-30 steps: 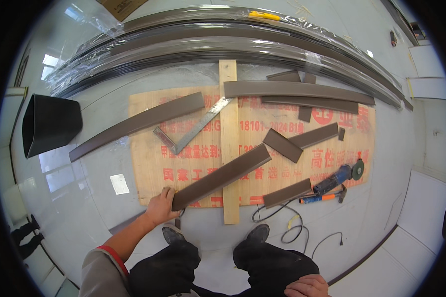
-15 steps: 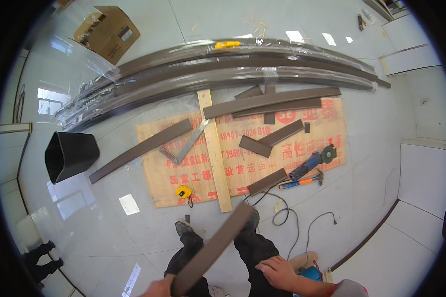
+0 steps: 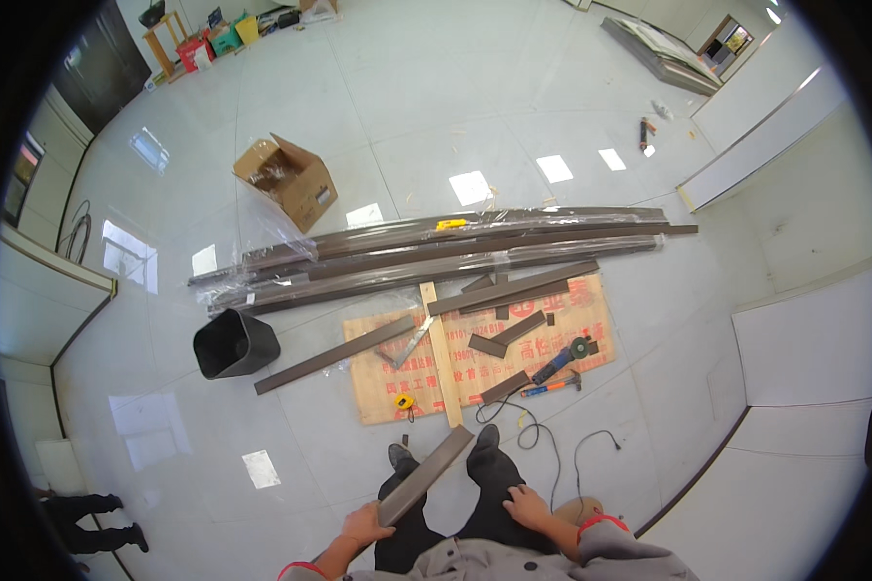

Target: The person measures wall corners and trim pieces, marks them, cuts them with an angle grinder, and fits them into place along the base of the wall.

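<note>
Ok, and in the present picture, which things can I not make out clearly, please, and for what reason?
All in the head view:
- Underside of the brown strip in the left hand: turned away from the camera.
- Palm of the right hand: hidden by the back of the hand.
- Upper body of the other person: cut off by the dark rim.
- Markings on the yellow tape measure: too small.

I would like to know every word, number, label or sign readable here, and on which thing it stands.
Tan board: rows of red characters and some digits, which I do not copy out.
Cardboard box: dark print, too small to read.
</note>
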The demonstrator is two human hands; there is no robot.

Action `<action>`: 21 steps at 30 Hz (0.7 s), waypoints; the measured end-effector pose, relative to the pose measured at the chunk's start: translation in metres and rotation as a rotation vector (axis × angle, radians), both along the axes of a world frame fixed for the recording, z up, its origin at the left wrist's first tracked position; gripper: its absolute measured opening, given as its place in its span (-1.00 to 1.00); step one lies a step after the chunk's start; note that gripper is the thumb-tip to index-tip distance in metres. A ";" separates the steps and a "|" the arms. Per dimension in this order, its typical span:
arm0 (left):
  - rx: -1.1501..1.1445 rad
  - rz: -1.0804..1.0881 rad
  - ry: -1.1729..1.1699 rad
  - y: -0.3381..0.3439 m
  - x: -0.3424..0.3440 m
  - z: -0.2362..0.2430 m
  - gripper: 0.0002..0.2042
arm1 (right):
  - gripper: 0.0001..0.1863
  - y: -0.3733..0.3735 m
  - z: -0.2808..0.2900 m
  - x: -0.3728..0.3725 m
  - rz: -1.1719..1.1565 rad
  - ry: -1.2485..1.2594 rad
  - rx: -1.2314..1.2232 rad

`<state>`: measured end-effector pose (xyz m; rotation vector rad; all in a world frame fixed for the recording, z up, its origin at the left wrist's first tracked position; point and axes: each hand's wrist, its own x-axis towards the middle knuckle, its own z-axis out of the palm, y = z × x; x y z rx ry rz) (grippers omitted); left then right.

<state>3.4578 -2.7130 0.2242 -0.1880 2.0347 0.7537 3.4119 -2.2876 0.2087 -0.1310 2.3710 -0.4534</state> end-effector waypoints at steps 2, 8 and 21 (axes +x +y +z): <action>-0.032 0.026 0.055 -0.029 -0.006 0.049 -0.23 | -0.58 0.005 0.058 -0.014 -0.209 -0.010 -0.045; -0.137 0.175 0.173 -0.095 -0.065 0.112 -0.24 | -0.65 0.060 0.093 -0.012 -0.717 -0.106 -0.170; -0.198 0.191 0.172 -0.065 -0.291 0.140 -0.56 | -0.71 0.095 0.072 -0.154 -0.751 -0.107 -0.217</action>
